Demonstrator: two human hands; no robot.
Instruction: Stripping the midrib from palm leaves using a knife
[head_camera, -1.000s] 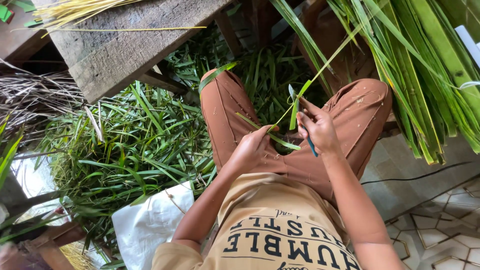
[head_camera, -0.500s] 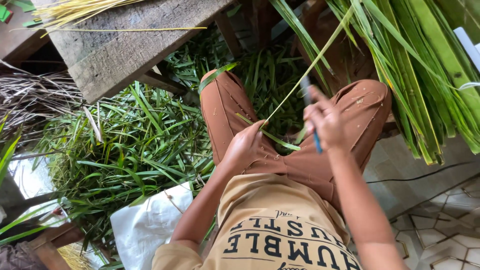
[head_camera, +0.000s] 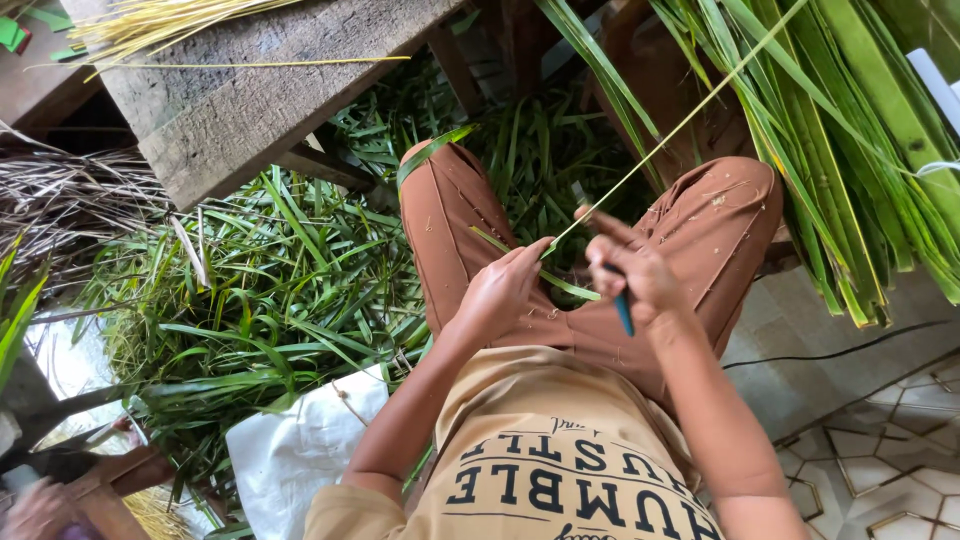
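I sit with brown trousers (head_camera: 455, 235) over a pile of green leaf strips. My left hand (head_camera: 502, 292) pinches the near end of a long thin leaf rib (head_camera: 680, 125), which runs up and to the right toward the top edge. My right hand (head_camera: 632, 268) grips a small knife with a blue handle (head_camera: 623, 310), its blade held against the rib just right of my left hand. A short green leaf strip (head_camera: 565, 285) lies across my lap between the hands.
A rough wooden bench (head_camera: 240, 95) with yellow ribs on it stands at upper left. Cut green leaves (head_camera: 260, 300) cover the floor left of me. Long palm fronds (head_camera: 850, 150) lean at upper right. A white bag (head_camera: 295, 450) lies lower left; a tiled floor with a black cable (head_camera: 830, 355) shows at right.
My right hand slid the knife up along the rib and has come back down near my left hand. The green blade that hung on the rib is now stripped off.
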